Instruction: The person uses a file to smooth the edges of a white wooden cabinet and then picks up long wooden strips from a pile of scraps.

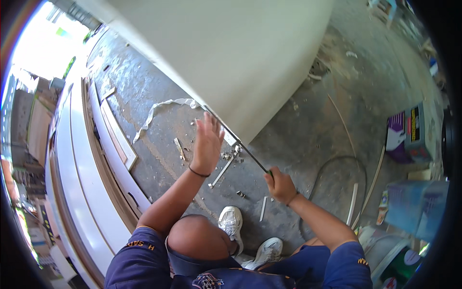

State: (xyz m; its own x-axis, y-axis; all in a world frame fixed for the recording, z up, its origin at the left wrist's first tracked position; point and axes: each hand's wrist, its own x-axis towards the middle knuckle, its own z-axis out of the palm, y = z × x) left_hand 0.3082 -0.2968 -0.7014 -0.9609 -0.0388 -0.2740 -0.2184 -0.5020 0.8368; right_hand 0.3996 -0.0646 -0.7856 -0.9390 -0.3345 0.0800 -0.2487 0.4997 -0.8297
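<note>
A large off-white panel (pixel 226 58) stands in front of me, its near corner pointing toward me. My right hand (pixel 281 187) is closed round the handle of a long, thin, dark file (pixel 251 155). The file runs up and left from that hand, along the panel's left edge by the corner. With fingers stretched out, my left hand (pixel 207 144) is beside the file's far end. Whether its fingertips touch the file or the panel edge, I cannot tell.
Long white boards (pixel 79 159) lie stacked at the left. A curled pale strip (pixel 153 113), offcuts and crumbs litter the grey floor (pixel 298 144). At the right are a grey and purple box (pixel 411 135), a translucent blue tub (pixel 416 209), a dark cable (pixel 315 185) and a bucket (pixel 385 250).
</note>
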